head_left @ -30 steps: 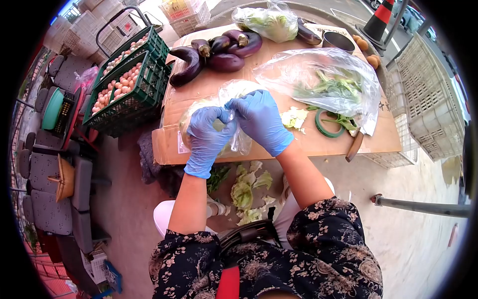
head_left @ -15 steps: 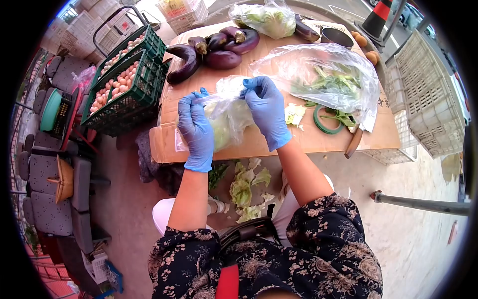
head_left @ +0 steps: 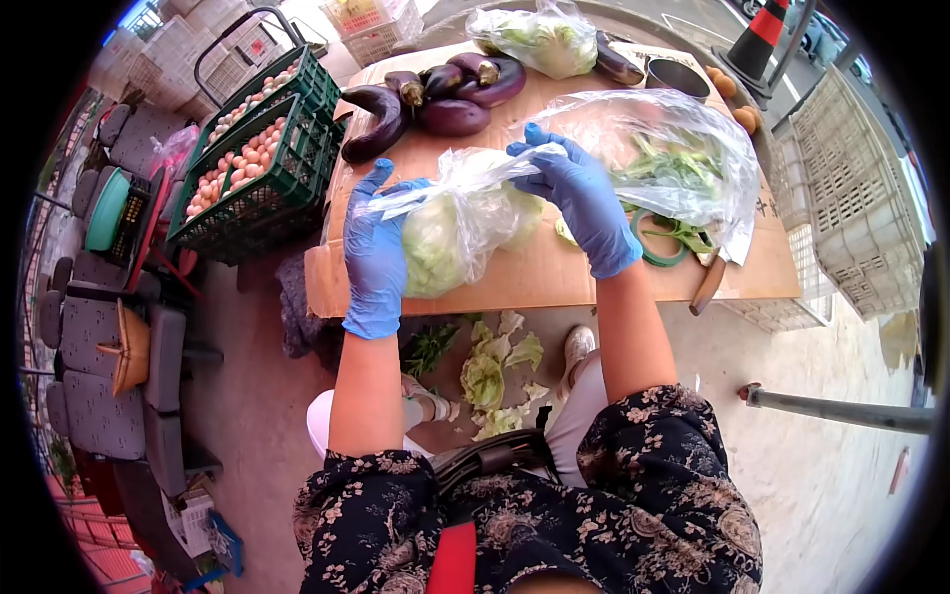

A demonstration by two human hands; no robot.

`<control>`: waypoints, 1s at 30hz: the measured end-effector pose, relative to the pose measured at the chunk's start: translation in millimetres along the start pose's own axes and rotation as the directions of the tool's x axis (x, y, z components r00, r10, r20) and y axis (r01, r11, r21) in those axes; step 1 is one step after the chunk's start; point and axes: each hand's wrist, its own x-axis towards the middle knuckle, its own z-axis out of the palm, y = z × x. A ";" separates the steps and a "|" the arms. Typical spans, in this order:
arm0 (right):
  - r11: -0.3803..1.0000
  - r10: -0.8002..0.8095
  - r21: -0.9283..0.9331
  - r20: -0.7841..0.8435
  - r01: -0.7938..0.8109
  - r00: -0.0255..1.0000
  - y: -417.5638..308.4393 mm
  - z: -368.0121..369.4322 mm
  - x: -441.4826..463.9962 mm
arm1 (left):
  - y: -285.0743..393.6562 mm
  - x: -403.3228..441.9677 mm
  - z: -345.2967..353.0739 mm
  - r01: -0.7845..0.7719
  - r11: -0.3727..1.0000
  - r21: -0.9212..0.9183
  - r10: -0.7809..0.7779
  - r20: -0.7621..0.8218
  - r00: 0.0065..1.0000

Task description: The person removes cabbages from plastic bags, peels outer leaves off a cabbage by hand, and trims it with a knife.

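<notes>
A clear plastic bag [head_left: 460, 238] with pale green leafy vegetables in it rests on the cardboard [head_left: 515, 282] near its front edge. My left hand [head_left: 378, 252], in a blue glove, grips one twisted end of the bag's top. The other end is pinched in my right hand [head_left: 584, 203], also gloved in blue. Between the hands the plastic is drawn out sideways above the vegetables. To the right, a second clear bag [head_left: 683, 148] holds leafy greens. Beside it are a green tape roll [head_left: 661, 259] and a knife with a wooden handle [head_left: 708, 287].
Eggplants [head_left: 453, 117], another bagged vegetable [head_left: 554, 45] and a dark bowl [head_left: 678, 77] stand at the back of the cardboard. Green crates of eggs [head_left: 242, 168] are at the left, white crates [head_left: 851, 198] at the right. Loose leaves [head_left: 483, 381] lie on the floor.
My hands, close together a second ago, have moved apart, right hand rightward and left hand leftward. The bag's top is now stretched into two ends between them.
</notes>
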 end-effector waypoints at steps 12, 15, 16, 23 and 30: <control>0.159 -0.631 -0.914 0.196 0.373 0.750 32.6 11.0 -4.8 | -12.5 2.7 -8.8 -0.247 -0.100 0.964 0.214 0.263 0.941; 0.552 -0.559 -0.801 -0.150 0.230 0.816 30.9 -9.8 -0.3 | -15.8 15.4 -13.3 0.063 0.066 0.996 0.348 -0.083 0.934; 0.698 -0.541 -0.646 -0.193 0.308 0.819 33.9 -13.4 4.4 | -16.5 20.4 -17.5 0.028 0.288 0.957 0.454 -0.162 0.876; 0.894 -0.121 0.352 -0.402 0.275 0.908 9.1 -38.5 6.4 | -25.3 42.7 -73.8 -0.149 0.987 0.067 0.162 -0.520 0.839; 0.592 -0.676 -0.327 0.295 0.736 0.675 -26.4 3.0 -34.1 | -4.3 25.8 -64.3 -0.125 0.974 -0.188 0.023 -0.470 0.882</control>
